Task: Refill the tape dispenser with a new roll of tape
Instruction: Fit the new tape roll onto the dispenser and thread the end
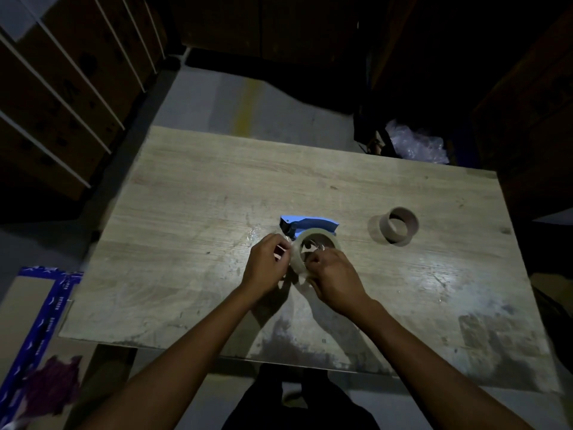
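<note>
Head view. I see the new tape roll [305, 252] held above the wooden table [186, 212], just in front of the blue tape dispenser [310, 224], which lies on the table. My right hand [336, 279] grips the roll's near rim, fingers closed around it; my left hand [266, 263] pinches at the roll's left edge, apparently on the loose tape end, though blur hides the contact. The empty cardboard core [398, 225] stands well apart to the right. Risks, as I judge them: the freed end may fold back and restick, or split lengthwise if pulled askew; dim light could let me seat the roll sticky side wrong.
</note>
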Tool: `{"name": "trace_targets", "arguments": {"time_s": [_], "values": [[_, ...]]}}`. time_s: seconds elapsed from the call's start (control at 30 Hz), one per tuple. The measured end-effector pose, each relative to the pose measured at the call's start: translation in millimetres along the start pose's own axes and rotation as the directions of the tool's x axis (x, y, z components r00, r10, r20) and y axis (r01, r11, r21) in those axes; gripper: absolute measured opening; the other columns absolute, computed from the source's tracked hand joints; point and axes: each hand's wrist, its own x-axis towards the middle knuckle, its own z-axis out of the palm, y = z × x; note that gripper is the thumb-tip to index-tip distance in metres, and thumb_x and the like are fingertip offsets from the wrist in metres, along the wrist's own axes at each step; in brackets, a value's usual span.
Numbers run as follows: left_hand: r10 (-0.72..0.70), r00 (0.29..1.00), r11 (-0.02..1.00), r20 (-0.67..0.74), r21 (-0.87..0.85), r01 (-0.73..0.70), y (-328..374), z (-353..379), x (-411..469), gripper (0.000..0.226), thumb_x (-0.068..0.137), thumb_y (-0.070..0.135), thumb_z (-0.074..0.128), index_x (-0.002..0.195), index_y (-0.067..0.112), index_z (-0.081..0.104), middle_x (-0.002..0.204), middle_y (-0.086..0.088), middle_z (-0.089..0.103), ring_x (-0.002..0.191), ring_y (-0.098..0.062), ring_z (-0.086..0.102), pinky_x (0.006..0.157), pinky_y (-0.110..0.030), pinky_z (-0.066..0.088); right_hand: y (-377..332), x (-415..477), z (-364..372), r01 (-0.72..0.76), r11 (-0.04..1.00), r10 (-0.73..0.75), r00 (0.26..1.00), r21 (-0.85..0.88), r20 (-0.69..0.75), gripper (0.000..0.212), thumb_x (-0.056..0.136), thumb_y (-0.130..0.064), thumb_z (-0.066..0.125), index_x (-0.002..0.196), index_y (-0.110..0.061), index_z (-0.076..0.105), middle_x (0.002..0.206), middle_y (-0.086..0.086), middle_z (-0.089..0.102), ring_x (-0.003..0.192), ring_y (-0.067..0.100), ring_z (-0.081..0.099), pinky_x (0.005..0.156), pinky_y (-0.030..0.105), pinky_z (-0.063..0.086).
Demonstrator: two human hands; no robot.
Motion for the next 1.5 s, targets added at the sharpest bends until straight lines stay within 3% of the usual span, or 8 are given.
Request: {"name": "trace_targets", "arguments": {"time_s": [0.1, 0.2, 0.3, 0.6, 0.77, 1.1, 1.33, 1.5], "values": [[-0.121, 0.993, 0.99, -0.003, -0.08, 0.12, 1.0, 2.2, 8.1, 0.005, 0.087, 0.012, 0.069, 0.086, 0.016, 0.067, 0.091, 0.004, 0.07, 0.081, -0.007, 0.068, 0.065, -0.019, 0.058, 5.5, 7.6, 0.1, 0.004, 1.0, -0.004, 1.0, -0.031, 0.004, 0.02, 0.073, -0.015, 0.079, 0.093, -0.014, 0.077, 0.095, 0.006, 0.073, 0.095, 0.027, 0.064, 0.089, 0.039, 0.051], [-0.268, 0.963, 0.936, 0.015, -0.235, 0.264, -2.7, 5.8, 10.4, 0.009, 0.087, 0.011, 0.068, 0.086, 0.02, 0.067, 0.09, -0.002, 0.072, 0.078, -0.021, 0.073, 0.062, -0.043, 0.063, 5.9, 13.0, -0.7, 0.023, 0.999, -0.022, 0.999, -0.046, 0.024, 0.023, 0.07, -0.012, 0.08, 0.093, -0.01, 0.077, 0.096, 0.011, 0.072, 0.098, 0.032, 0.065, 0.1, 0.043, 0.047], [-0.303, 0.953, 0.921, 0.02, -0.25, 0.298, -8.6, 8.3, 11.4, 0.01, 0.088, 0.014, 0.069, 0.085, 0.023, 0.067, 0.09, -0.003, 0.072, 0.074, -0.024, 0.074, 0.061, -0.05, 0.062, 4.1, 18.8, 0.8, 0.02, 0.998, -0.016, 0.998, -0.067, 0.056, 0.023, 0.08, -0.017, 0.071, 0.102, -0.01, 0.075, 0.107, 0.01, 0.07, 0.107, 0.027, 0.061, 0.109, 0.041, 0.036], [-0.289, 0.957, 0.946, 0.02, -0.145, 0.289, -17.1, 16.1, 23.0, 0.008, 0.086, 0.008, 0.065, 0.087, 0.016, 0.066, 0.084, -0.003, 0.073, 0.069, -0.016, 0.073, 0.061, -0.044, 0.061, 7.7, 27.1, 16.9, -0.064, 0.997, 0.067, 0.995, -0.041, 0.07, 0.025, 0.088, -0.018, 0.061, 0.109, -0.014, 0.073, 0.111, 0.009, 0.068, 0.111, 0.026, 0.057, 0.114, 0.039, 0.025], [-0.247, 0.969, 0.965, -0.008, -0.089, 0.246, -19.6, 20.6, 21.5, 0.008, 0.086, 0.006, 0.065, 0.086, 0.015, 0.066, 0.081, 0.0, 0.072, 0.065, -0.01, 0.07, 0.058, -0.027, 0.055, 10.4, 28.4, 25.1, -0.057, 0.997, 0.061, 0.996, -0.059, 0.065, 0.023, 0.087, -0.023, 0.065, 0.106, -0.016, 0.074, 0.109, 0.008, 0.07, 0.11, 0.023, 0.059, 0.112, 0.04, 0.031], [-0.181, 0.983, 0.983, 0.011, -0.031, 0.181, -33.0, 22.6, 19.8, 0.006, 0.087, 0.009, 0.067, 0.084, 0.015, 0.067, 0.08, 0.004, 0.072, 0.066, -0.008, 0.069, 0.065, -0.036, 0.058, 4.0, 24.4, 45.7, -0.161, 0.98, 0.168, 0.984, -0.115, 0.059, 0.016, 0.073, -0.023, 0.081, 0.086, -0.015, 0.077, 0.083, 0.006, 0.069, 0.087, 0.025, 0.064, 0.092, 0.04, 0.049], [-0.169, 0.984, 0.985, 0.065, 0.047, 0.166, -44.1, 28.1, 19.7, 0.008, 0.087, 0.011, 0.066, 0.081, 0.016, 0.065, 0.076, 0.002, 0.071, 0.068, -0.012, 0.069, 0.067, -0.04, 0.058, 18.4, 18.2, 53.8, -0.248, 0.968, 0.249, 0.969, 0.031, -0.004, 0.041, 0.075, -0.049, 0.072, 0.097, -0.015, 0.076, 0.118, 0.007, 0.065, 0.111, 0.026, 0.057, 0.088, 0.039, 0.049], [-0.166, 0.984, 0.982, 0.056, 0.097, 0.161, -46.3, 30.5, 20.1, 0.005, 0.086, 0.01, 0.065, 0.082, 0.014, 0.064, 0.075, 0.0, 0.069, 0.069, -0.014, 0.065, 0.068, -0.039, 0.056, 19.3, 22.5, 41.5, -0.35, 0.904, 0.377, 0.924, 0.245, -0.071, 0.053, 0.076, -0.046, 0.071, 0.122, -0.02, 0.065, 0.126, 0.005, 0.056, 0.119, 0.026, 0.048, 0.088, 0.033, 0.046]]}}
